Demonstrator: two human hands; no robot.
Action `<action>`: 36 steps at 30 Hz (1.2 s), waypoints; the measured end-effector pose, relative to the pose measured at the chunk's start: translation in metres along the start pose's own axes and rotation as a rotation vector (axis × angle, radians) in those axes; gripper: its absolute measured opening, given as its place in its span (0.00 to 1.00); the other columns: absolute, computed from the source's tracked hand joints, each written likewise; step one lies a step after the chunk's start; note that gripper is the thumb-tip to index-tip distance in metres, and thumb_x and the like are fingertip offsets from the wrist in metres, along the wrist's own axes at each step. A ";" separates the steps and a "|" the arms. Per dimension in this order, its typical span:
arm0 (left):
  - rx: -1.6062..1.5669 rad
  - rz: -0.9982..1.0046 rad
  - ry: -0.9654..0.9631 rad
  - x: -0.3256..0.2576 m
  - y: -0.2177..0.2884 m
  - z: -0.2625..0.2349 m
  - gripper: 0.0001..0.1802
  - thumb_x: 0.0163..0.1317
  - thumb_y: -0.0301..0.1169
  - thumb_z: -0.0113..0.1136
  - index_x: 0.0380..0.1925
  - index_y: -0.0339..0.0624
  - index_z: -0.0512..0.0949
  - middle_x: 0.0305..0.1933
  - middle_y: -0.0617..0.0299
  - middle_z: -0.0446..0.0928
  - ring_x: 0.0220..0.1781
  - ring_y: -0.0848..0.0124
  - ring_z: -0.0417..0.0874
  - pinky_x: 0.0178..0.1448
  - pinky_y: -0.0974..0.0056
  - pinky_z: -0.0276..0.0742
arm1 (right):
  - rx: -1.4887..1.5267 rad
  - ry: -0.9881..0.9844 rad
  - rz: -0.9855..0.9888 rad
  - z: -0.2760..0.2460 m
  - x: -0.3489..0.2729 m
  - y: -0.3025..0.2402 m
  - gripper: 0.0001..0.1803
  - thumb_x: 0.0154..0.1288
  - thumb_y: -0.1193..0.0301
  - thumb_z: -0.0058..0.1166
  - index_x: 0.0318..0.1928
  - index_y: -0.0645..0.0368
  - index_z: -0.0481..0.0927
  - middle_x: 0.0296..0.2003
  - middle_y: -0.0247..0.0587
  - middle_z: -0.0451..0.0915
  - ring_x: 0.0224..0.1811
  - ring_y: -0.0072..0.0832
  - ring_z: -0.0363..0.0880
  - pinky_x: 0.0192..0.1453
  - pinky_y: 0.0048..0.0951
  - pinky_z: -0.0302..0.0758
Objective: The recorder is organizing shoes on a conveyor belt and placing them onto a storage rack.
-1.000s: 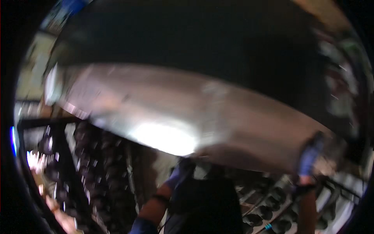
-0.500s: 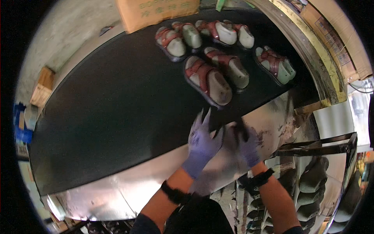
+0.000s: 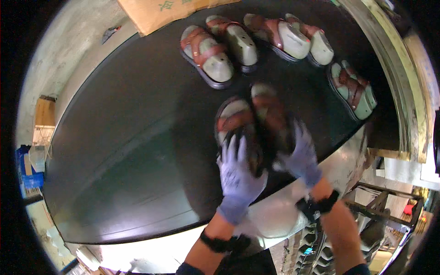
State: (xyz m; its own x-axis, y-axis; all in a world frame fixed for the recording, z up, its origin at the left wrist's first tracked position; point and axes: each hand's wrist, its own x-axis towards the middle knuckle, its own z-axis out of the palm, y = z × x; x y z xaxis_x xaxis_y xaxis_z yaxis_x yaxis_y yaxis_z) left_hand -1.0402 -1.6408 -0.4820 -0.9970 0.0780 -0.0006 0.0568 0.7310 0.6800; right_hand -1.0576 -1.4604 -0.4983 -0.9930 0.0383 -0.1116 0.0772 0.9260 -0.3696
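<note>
A pair of sandals with brown-red straps lies toes away from me on the black belt [image 3: 123, 137]. My left hand [image 3: 239, 176], in a lavender glove with dark fingertips, closes over the heel of the left sandal [image 3: 235, 117]. Over the heel end of the right sandal [image 3: 268, 103] bends my right hand [image 3: 301, 156], gloved alike; motion smears it somewhat. Both heels are mostly hidden by the gloves. Beyond them stand more strapped sandals on pale foot-shaped lasts: one pair [image 3: 213, 59], another pair [image 3: 291, 39] beside it, and a third [image 3: 353, 91] at the right.
A cardboard box [image 3: 169, 11] stands at the far edge. Along the belt's near side runs a shiny metal ledge [image 3: 270, 220]. Wooden rails [image 3: 389, 68] border the right. A rack with dark lasts [image 3: 371, 229] is at lower right, and a blue object [image 3: 30, 172] at far left.
Both hands have moved forward from the near edge onto the heels of the nearest pair. The view has shifted, so the belt and other sandals appear larger and displaced.
</note>
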 end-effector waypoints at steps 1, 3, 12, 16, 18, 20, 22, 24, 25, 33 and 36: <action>0.047 -0.028 0.047 -0.022 -0.021 -0.021 0.47 0.40 0.36 0.66 0.62 0.37 0.56 0.65 0.44 0.57 0.68 0.48 0.55 0.67 0.42 0.51 | 0.122 -0.064 0.017 0.012 -0.015 -0.032 0.51 0.44 0.58 0.64 0.66 0.62 0.51 0.64 0.61 0.52 0.65 0.54 0.53 0.67 0.50 0.54; 0.042 -0.062 0.165 -0.052 -0.054 -0.052 0.49 0.38 0.34 0.67 0.63 0.36 0.55 0.64 0.44 0.58 0.66 0.46 0.59 0.65 0.46 0.57 | 0.101 -0.108 -0.043 0.021 -0.035 -0.075 0.53 0.39 0.63 0.66 0.66 0.60 0.52 0.63 0.61 0.54 0.65 0.54 0.54 0.67 0.48 0.54; 0.042 -0.434 0.281 -0.081 -0.129 -0.113 0.52 0.39 0.28 0.69 0.66 0.47 0.51 0.43 0.48 0.78 0.44 0.56 0.81 0.47 0.58 0.77 | 0.226 -0.009 -0.258 0.050 -0.039 -0.172 0.47 0.48 0.67 0.62 0.66 0.61 0.50 0.58 0.62 0.62 0.60 0.55 0.62 0.64 0.48 0.60; -0.151 -0.683 0.194 -0.214 -0.085 -0.087 0.58 0.37 0.35 0.70 0.68 0.45 0.45 0.51 0.45 0.74 0.50 0.53 0.77 0.52 0.57 0.73 | 0.244 -0.188 -0.105 0.053 -0.183 -0.145 0.46 0.50 0.68 0.60 0.66 0.65 0.50 0.62 0.63 0.57 0.63 0.55 0.59 0.66 0.45 0.59; -0.668 -0.659 0.253 -0.279 -0.082 -0.054 0.53 0.38 0.26 0.68 0.66 0.41 0.51 0.55 0.50 0.72 0.55 0.62 0.74 0.57 0.62 0.71 | 0.363 -0.151 -0.043 0.053 -0.238 -0.115 0.46 0.48 0.69 0.61 0.66 0.66 0.51 0.62 0.61 0.58 0.62 0.53 0.62 0.65 0.43 0.61; -0.811 -0.670 0.114 -0.354 -0.096 -0.017 0.48 0.39 0.24 0.68 0.64 0.39 0.56 0.55 0.50 0.71 0.56 0.62 0.73 0.57 0.60 0.72 | 0.783 -0.210 -0.061 0.048 -0.295 -0.062 0.46 0.45 0.69 0.66 0.64 0.66 0.56 0.61 0.55 0.63 0.59 0.42 0.68 0.62 0.36 0.66; -0.924 -0.767 -0.103 -0.448 -0.128 0.026 0.45 0.40 0.24 0.69 0.61 0.37 0.59 0.55 0.50 0.71 0.55 0.61 0.74 0.57 0.60 0.72 | 0.977 -0.361 0.091 0.059 -0.364 0.004 0.45 0.44 0.69 0.68 0.63 0.65 0.58 0.59 0.51 0.66 0.58 0.36 0.70 0.61 0.34 0.67; -1.512 -1.006 -0.318 -0.450 -0.040 0.027 0.46 0.36 0.29 0.74 0.58 0.33 0.62 0.54 0.50 0.71 0.53 0.62 0.76 0.59 0.59 0.71 | 1.138 -0.470 0.342 0.094 -0.455 0.077 0.45 0.43 0.70 0.70 0.62 0.64 0.61 0.57 0.47 0.69 0.56 0.31 0.71 0.60 0.32 0.68; -1.213 -0.936 -0.420 -0.492 -0.069 0.053 0.46 0.35 0.30 0.75 0.58 0.34 0.62 0.54 0.50 0.72 0.54 0.62 0.75 0.59 0.59 0.71 | 1.284 -0.508 0.454 0.123 -0.502 0.104 0.42 0.44 0.69 0.69 0.61 0.63 0.63 0.55 0.43 0.71 0.55 0.29 0.71 0.60 0.31 0.68; -0.949 -0.856 -1.032 -0.578 -0.101 0.328 0.32 0.46 0.28 0.68 0.53 0.38 0.68 0.54 0.55 0.73 0.49 0.59 0.79 0.52 0.58 0.76 | 1.599 0.139 0.999 0.308 -0.735 0.272 0.29 0.53 0.67 0.62 0.56 0.59 0.70 0.46 0.40 0.76 0.46 0.30 0.76 0.55 0.28 0.71; -0.609 -0.380 -1.321 -0.537 -0.098 0.533 0.30 0.46 0.31 0.68 0.51 0.38 0.70 0.52 0.56 0.75 0.48 0.61 0.80 0.50 0.60 0.76 | 1.166 -0.054 1.025 0.375 -0.732 0.308 0.29 0.53 0.67 0.62 0.57 0.58 0.69 0.48 0.40 0.76 0.48 0.29 0.75 0.58 0.31 0.70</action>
State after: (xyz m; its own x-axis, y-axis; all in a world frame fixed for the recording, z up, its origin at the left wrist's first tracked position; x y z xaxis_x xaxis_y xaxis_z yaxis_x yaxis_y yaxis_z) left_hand -0.4815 -1.3935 -0.9393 -0.1628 0.7345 -0.6588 -0.5484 0.4877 0.6793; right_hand -0.2739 -1.3446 -0.8764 -0.4713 0.4135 -0.7790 0.7468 -0.2828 -0.6019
